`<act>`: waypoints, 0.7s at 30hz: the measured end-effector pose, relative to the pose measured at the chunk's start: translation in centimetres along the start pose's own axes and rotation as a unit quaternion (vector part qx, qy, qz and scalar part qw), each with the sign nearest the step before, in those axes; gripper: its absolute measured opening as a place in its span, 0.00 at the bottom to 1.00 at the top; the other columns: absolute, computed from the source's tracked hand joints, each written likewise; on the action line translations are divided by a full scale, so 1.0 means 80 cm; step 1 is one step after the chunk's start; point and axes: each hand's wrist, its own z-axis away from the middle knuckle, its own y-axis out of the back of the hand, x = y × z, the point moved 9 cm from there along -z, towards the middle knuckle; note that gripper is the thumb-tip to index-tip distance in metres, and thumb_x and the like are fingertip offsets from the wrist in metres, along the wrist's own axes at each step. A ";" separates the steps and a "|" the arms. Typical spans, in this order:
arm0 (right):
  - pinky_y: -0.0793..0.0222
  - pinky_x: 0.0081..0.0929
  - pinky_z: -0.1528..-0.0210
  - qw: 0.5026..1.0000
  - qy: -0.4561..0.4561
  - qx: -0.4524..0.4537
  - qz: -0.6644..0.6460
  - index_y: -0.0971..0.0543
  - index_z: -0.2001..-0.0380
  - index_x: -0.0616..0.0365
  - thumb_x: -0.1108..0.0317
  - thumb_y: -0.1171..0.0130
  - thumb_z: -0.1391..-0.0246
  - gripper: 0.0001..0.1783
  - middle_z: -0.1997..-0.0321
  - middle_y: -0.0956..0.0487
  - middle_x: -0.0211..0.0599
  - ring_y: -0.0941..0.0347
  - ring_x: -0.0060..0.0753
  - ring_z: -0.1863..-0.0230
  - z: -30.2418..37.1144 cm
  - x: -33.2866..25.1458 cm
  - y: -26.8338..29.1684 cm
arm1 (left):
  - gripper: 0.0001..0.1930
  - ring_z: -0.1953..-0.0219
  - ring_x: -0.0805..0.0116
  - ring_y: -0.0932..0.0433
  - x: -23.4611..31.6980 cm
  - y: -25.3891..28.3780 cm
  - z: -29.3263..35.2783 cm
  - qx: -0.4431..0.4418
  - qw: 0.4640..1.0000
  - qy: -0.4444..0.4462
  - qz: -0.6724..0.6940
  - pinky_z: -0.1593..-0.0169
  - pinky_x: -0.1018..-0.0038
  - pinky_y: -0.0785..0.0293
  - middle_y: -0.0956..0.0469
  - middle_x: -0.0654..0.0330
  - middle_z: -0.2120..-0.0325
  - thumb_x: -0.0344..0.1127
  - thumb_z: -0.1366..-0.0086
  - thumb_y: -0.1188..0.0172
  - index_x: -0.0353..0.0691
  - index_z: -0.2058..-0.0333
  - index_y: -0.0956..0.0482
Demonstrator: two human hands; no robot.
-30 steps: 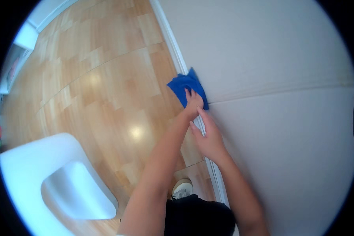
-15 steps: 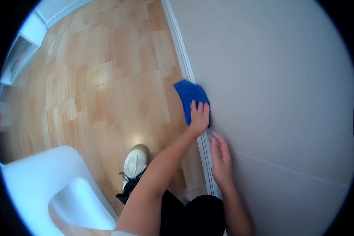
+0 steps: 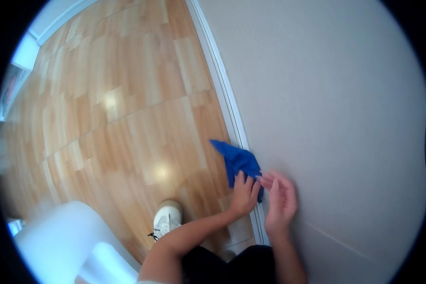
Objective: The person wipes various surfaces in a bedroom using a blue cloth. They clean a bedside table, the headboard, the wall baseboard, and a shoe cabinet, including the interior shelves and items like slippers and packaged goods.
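Note:
A blue cloth [image 3: 236, 158] lies bunched against the white baseboard [image 3: 225, 94] where the floor meets the wall. Its pointed far corner spreads onto the wood floor. My left hand [image 3: 245, 196] presses on the cloth's near end, fingers bent into the fabric. Just to the right, beside the grey wall, is my right hand [image 3: 281, 201], palm turned up and fingers loosely curled and apart. Nothing shows in it. Its fingertips come close to the cloth's right edge; I cannot tell whether they touch.
A white stool-like piece with a rounded opening [image 3: 66, 236] stands at the lower left. My white shoe [image 3: 168, 218] is on the wood floor [image 3: 128, 128] between it and the baseboard. The grey wall [image 3: 336, 109] fills the right side. A white shelf unit [image 3: 19, 75] is at the far left.
My left hand and the cloth have come nearer to me along the baseboard, and the cloth is more crumpled. My right hand's fingers have curled and come nearer the cloth. The view has shifted.

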 end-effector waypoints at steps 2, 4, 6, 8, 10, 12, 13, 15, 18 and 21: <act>0.34 0.26 0.55 1.000 0.018 0.007 0.012 0.31 0.60 0.67 0.75 0.59 0.43 0.10 0.58 0.27 0.45 0.29 0.30 0.60 0.002 -0.004 0.001 | 0.13 0.49 0.33 0.46 -0.004 0.009 -0.020 0.060 0.996 -0.021 -0.060 0.41 0.48 0.57 0.43 0.31 0.54 0.36 0.41 0.54 0.29 0.65 0.31; 0.33 0.24 0.56 0.998 0.057 0.004 0.016 0.30 0.60 0.67 0.78 0.55 0.46 0.11 0.58 0.28 0.44 0.28 0.30 0.61 0.005 -0.011 0.002 | 0.13 0.45 0.35 0.48 -0.008 0.034 -0.077 0.143 0.989 -0.006 -0.024 0.41 0.51 0.57 0.46 0.30 0.48 0.34 0.37 0.58 0.28 0.64 0.33; 0.32 0.23 0.57 0.998 0.064 -0.007 0.022 0.28 0.60 0.67 0.79 0.52 0.49 0.11 0.58 0.27 0.45 0.28 0.30 0.62 0.007 -0.011 0.000 | 0.15 0.45 0.35 0.48 0.000 0.067 -0.151 0.189 0.982 -0.023 0.014 0.40 0.58 0.54 0.48 0.29 0.46 0.33 0.36 0.61 0.24 0.60 0.35; 0.32 0.24 0.58 0.999 0.039 -0.013 0.015 0.28 0.62 0.67 0.80 0.51 0.50 0.11 0.59 0.26 0.45 0.27 0.30 0.63 0.004 -0.006 -0.003 | 0.17 0.45 0.35 0.47 0.004 0.106 -0.223 0.225 0.974 -0.018 0.031 0.41 0.58 0.53 0.46 0.29 0.48 0.35 0.35 0.63 0.25 0.59 0.34; 0.32 0.23 0.59 0.998 0.049 -0.038 0.030 0.27 0.63 0.67 0.80 0.51 0.51 0.10 0.62 0.25 0.45 0.27 0.30 0.64 0.001 -0.009 -0.015 | 0.16 0.49 0.37 0.43 0.016 0.137 -0.285 0.226 0.971 -0.071 -0.008 0.44 0.58 0.47 0.39 0.35 0.51 0.34 0.36 0.64 0.27 0.59 0.33; 0.32 0.23 0.59 0.998 0.028 -0.052 0.024 0.26 0.64 0.67 0.80 0.51 0.51 0.10 0.63 0.24 0.45 0.27 0.30 0.65 -0.003 -0.005 -0.026 | 0.16 0.49 0.38 0.42 0.008 0.148 -0.319 0.215 0.974 -0.067 0.030 0.44 0.59 0.46 0.40 0.38 0.50 0.32 0.36 0.64 0.28 0.56 0.34; 0.32 0.23 0.59 0.998 0.012 -0.053 0.009 0.26 0.64 0.67 0.80 0.50 0.51 0.09 0.64 0.23 0.45 0.27 0.30 0.65 -0.005 -0.002 -0.030 | 0.17 0.48 0.38 0.43 0.013 0.157 -0.318 0.245 0.961 -0.116 0.052 0.43 0.59 0.47 0.41 0.37 0.48 0.32 0.36 0.64 0.27 0.55 0.34; 0.33 0.23 0.59 0.999 0.003 -0.053 0.009 0.26 0.65 0.66 0.79 0.50 0.51 0.09 0.64 0.23 0.45 0.26 0.31 0.66 -0.012 0.000 -0.038 | 0.18 0.45 0.38 0.46 -0.002 0.138 -0.301 0.217 0.975 -0.052 0.014 0.41 0.59 0.50 0.45 0.36 0.46 0.32 0.36 0.63 0.24 0.54 0.36; 0.32 0.23 0.60 0.995 0.044 -0.046 0.071 0.26 0.66 0.66 0.79 0.50 0.51 0.08 0.64 0.23 0.44 0.27 0.30 0.65 -0.026 -0.007 -0.049 | 0.19 0.40 0.40 0.53 -0.008 0.095 -0.218 0.145 0.989 0.014 0.016 0.38 0.59 0.57 0.52 0.33 0.43 0.32 0.37 0.63 0.20 0.53 0.39; 0.32 0.24 0.61 0.990 0.076 -0.035 0.115 0.26 0.67 0.66 0.79 0.51 0.50 0.07 0.65 0.24 0.43 0.27 0.30 0.66 -0.034 -0.024 -0.059 | 0.20 0.41 0.40 0.52 0.018 0.080 -0.145 0.148 0.988 -0.005 0.047 0.39 0.59 0.57 0.50 0.35 0.43 0.31 0.39 0.60 0.22 0.51 0.40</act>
